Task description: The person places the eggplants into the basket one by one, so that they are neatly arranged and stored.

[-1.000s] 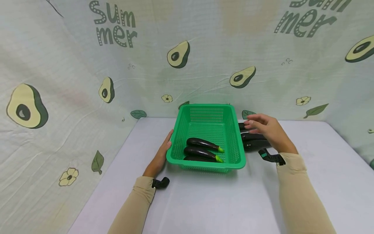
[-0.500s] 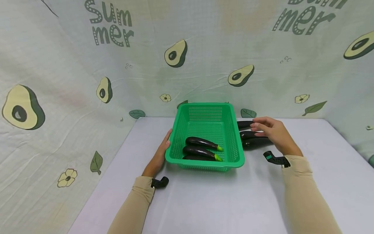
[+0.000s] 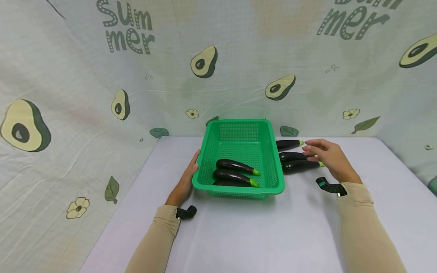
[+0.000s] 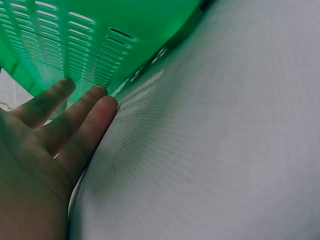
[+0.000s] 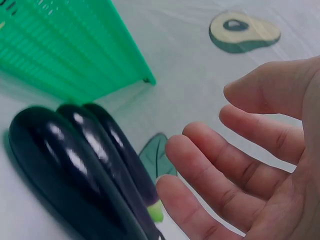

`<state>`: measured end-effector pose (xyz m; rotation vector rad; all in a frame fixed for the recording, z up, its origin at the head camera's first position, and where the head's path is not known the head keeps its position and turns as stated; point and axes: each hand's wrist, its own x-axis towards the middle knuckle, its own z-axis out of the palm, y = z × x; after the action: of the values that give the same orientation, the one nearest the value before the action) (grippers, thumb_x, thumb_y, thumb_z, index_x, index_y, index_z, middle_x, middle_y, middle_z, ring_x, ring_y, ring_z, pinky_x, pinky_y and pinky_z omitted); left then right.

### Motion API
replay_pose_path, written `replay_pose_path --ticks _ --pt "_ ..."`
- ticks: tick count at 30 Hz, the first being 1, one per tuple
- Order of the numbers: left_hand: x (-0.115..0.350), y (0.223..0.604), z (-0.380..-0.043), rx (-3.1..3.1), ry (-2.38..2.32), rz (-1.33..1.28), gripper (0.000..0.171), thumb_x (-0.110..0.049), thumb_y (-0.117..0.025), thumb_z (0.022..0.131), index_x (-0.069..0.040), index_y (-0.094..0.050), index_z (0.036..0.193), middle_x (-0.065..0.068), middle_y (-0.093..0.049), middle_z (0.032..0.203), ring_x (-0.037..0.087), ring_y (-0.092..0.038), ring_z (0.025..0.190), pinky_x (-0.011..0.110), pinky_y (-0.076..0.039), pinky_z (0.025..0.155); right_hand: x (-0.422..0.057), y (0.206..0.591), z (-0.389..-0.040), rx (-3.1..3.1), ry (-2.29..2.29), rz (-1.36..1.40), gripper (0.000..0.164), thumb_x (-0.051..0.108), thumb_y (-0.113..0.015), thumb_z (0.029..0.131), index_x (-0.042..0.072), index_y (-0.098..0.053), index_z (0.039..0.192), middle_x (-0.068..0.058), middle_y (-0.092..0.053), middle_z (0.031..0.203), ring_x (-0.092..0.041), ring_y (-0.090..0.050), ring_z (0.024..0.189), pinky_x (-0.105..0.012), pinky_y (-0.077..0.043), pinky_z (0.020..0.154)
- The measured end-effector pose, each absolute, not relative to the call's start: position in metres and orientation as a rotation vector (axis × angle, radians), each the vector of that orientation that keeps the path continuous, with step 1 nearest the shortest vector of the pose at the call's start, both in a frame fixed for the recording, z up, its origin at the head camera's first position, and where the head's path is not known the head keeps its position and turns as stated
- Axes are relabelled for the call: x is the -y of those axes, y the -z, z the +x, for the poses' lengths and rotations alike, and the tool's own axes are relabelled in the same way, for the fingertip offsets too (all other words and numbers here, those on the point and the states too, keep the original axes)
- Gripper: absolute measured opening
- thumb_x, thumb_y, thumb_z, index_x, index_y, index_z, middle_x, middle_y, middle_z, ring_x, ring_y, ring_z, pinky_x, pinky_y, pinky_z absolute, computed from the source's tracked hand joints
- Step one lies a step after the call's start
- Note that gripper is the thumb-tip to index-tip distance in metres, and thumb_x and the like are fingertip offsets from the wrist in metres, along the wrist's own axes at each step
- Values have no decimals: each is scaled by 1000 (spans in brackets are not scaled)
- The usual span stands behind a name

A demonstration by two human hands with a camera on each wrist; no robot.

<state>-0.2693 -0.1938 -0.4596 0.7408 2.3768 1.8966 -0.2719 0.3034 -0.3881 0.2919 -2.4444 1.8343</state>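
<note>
A green plastic basket point(image 3: 239, 192) stands mid-table with several dark eggplants point(image 3: 235, 165) lying in its near half. My left hand point(image 3: 186, 182) rests at the basket's left side; in the left wrist view its straight fingers point(image 4: 82, 112) touch the slotted wall. To the basket's right lie three more eggplants point(image 3: 298, 166), green stem ends pointing right. My right hand point(image 3: 329, 157) hovers by those stem ends, fingers loosely bent and holding nothing. In the right wrist view these eggplants point(image 5: 75, 165) lie left of the fingers, with a gap between thumb and fingers.
A white cloth covers the table point(image 3: 239, 235). Behind it hangs a pale curtain point(image 3: 239, 94) printed with avocados, leaves and flowers, close to the basket's far rim. Each wrist wears a black strap-mounted camera.
My right hand has moved right, away from the basket, uncovering the stem ends of the eggplants on the table. My left hand stays at the basket; the head view shifts slightly.
</note>
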Motion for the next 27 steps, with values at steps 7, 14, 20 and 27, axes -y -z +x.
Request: replay_pose_path --ticks 7,14,20,27 --pt "195 459 -272 -2392 -1875 743 55 -35 -20 110 -26 -8 163 -7 -9 166 16 -4 151 55 -3 118 -315 400 -276 2380 -1849 270 26 15 -61 101 2 -61 124 10 -72 101 -12 -71 93 -23 -56 78" --pt "191 441 -261 -2345 -1875 748 56 -25 -20 110 -14 -5 163 1 -6 168 20 -1 152 54 -2 118 -320 414 -281 2445 -1690 175 35 19 -65 100 -4 -59 126 11 -72 99 -4 -68 89 -21 -56 75" --pt "189 428 -251 -2344 -1867 736 57 -24 -21 109 -10 -5 162 4 -6 168 24 -2 152 58 -2 118 -320 419 -283 2464 -1555 139 41 22 -65 100 -8 -58 128 3 -72 100 -4 -67 88 -20 -55 73" --pt "189 430 -251 -2345 -1862 733 57 -26 -21 110 -13 -5 163 2 -6 167 22 -2 152 56 -2 118 -322 425 -283 2489 -1452 103 40 28 -64 100 -3 -62 126 -1 -72 102 -4 -64 92 -18 -52 72"
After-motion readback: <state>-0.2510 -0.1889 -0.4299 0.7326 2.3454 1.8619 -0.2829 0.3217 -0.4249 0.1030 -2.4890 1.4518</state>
